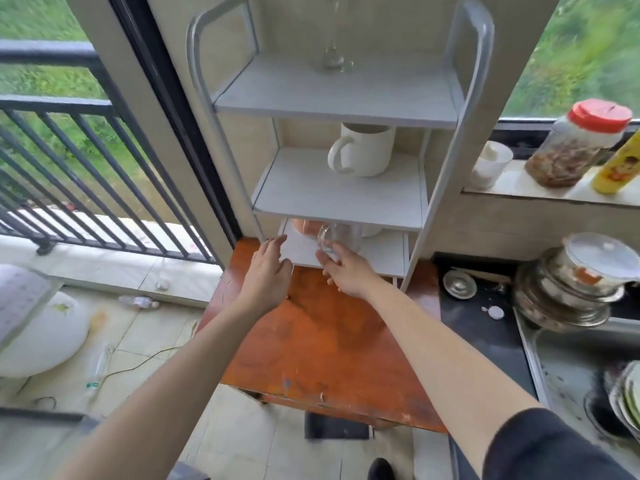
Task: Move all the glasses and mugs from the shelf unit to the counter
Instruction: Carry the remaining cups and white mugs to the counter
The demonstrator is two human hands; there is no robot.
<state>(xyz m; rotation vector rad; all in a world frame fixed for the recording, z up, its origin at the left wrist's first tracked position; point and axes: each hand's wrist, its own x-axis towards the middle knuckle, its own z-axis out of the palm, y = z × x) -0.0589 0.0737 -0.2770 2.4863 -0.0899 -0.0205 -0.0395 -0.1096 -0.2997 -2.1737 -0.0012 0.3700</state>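
both arms are stretched out toward the bottom tier of the white shelf unit (337, 105), which sits on an orange-brown table (322, 341).

right hand (346, 271) is at the front edge of that lowest shelf, fingers reaching up around the base of a clear glass mug (341, 237). it's touching the glass, looks like a loose wrap around the bottom, but the frame is a bit blurry and the glass is see-through, so i can't tell if it's actually gripped or just cupped.

left hand (268, 271) is just to the left of the right one, fingers spread wide and flat, holding nothing, hovering at the left front corner of the same shelf. the two hands are near each other but not touching.

just past the left fingertips, behind the glass mug, there's something orange-ish (304, 226) under the shelf above, can't make out what.

one tier up from the hands sits a white mug (363, 150), upright, handle pointing left. on the top tier above that is a tall clear glass (333, 46), upright, pretty blurred.

off to the right of the right arm is the dark counter (481, 323) with a stack of steel bowls (571, 282) and a sink (588, 375) nearer the camera. further up on the window ledge there's a small white cup (491, 164), a red-lidded jar (578, 147) and a yellow bottle (620, 164).
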